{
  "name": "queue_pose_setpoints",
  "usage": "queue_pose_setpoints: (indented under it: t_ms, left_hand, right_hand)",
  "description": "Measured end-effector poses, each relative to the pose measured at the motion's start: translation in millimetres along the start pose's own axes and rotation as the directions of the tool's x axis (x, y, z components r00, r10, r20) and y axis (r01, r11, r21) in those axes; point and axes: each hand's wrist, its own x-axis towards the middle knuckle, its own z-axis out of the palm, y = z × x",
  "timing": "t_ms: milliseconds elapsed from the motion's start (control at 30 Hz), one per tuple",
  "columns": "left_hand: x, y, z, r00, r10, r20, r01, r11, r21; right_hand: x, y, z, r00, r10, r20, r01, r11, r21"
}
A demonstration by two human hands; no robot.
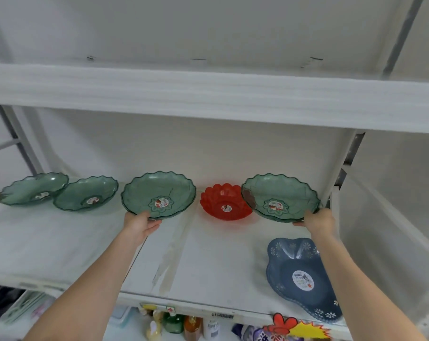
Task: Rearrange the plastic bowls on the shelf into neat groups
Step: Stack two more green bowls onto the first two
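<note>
Plastic bowls sit spread along a white shelf (61, 242) whose front edge runs low across the view, with a second white shelf board (208, 94) overhanging above. The widest open room is the bare front left of the shelf, plus a clear strip down the middle between the two arms. At the front right corner a blue flower-patterned bowl (304, 279) lies close to the shelf's front edge, a round label in its well. Along the back stand four translucent green bowls with scalloped rims. The far-left green bowl (34, 189) and the second green bowl (85, 194) lie with rims touching or overlapping. The middle green bowl (158, 194) is tilted up toward the camera, its near rim gripped by the left hand (140, 223), fingers under, thumb on top. The right green bowl (279, 196) is tilted likewise beside the shelf's right upright, its near right rim grasped by the right hand (318, 220). Between these two sits a smaller red petal-shaped bowl (225, 203), just beside the right one.
</note>
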Motion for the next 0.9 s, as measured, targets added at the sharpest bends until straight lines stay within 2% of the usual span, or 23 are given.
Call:
queue_pose_setpoints:
  t_ms: [367,567,700,900]
  left_hand:
    - [-50,46,-109,0.998,-0.062,0.015,0.062,0.998,-0.015]
    - [-51,79,-192,0.996,-0.077,0.05,0.077,0.997,0.014]
    - [-39,91,-235,0.994,-0.1,0.053,0.099,0.995,0.014]
    - [-5,104,-289,0.993,-0.108,0.054,0.11,0.994,-0.021]
  right_hand:
    - [-119,-62,33,0.998,0.041,0.052,-0.041,0.999,-0.01]
    - [-194,-81,99,0.997,0.065,0.037,-0.067,0.997,0.038]
    - [-233,-93,150,0.993,0.098,0.068,-0.102,0.993,0.066]
    - [-270,-116,223,0.988,0.053,0.144,-0.067,0.993,0.096]
